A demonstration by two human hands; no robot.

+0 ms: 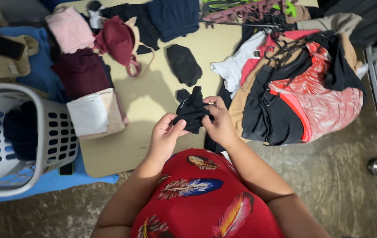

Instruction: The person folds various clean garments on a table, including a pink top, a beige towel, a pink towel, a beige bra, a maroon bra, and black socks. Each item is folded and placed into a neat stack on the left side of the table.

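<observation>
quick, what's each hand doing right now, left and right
Left hand: closed, gripping the lower edge of the small black garment.
Right hand: closed, pinching the same black garment at its upper right side.

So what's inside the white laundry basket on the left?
Inside the white laundry basket lies a dark navy garment, bunched against the far wall. Bare slotted plastic shows around it. Anything beneath the garment is covered, and the basket's near wall hides part of the bottom.

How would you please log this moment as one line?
left hand: holds small black cloth garment | right hand: holds same garment | beneath: tan cardboard sheet | left: white plastic laundry basket
</observation>
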